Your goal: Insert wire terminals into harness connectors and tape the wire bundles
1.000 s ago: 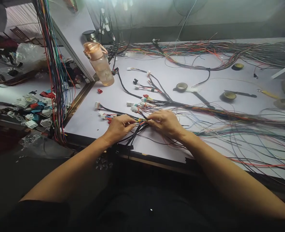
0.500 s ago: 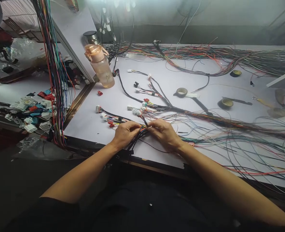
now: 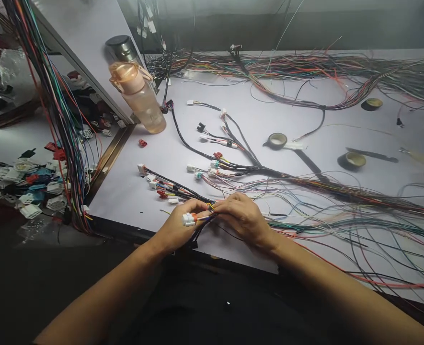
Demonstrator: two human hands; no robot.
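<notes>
At the table's front edge, my left hand [image 3: 183,225] is closed round a wire bundle [image 3: 202,218]. My right hand [image 3: 242,218] pinches the same bundle just to the right, its fingertips almost against those of the left. A white connector [image 3: 189,219] on a short wire branch lies over my left fingers. Past my left hand, branches with white and red connectors [image 3: 162,194] rest on the table. Behind my hands lies a taped harness [image 3: 280,173] with several branches. The fingertips partly hide the gripped spot.
A bottle [image 3: 140,98] stands at the back left beside a red connector [image 3: 143,143]. Tape rolls [image 3: 277,140] lie behind the harness. Hanging wires [image 3: 59,105] and piled connectors [image 3: 28,182] are at the left. Loose wires [image 3: 359,227] cover the right side.
The white connector has swung from behind my hands to over my left hand. My right hand has turned, its fingers more curled over the bundle. The camera view has shifted slightly.
</notes>
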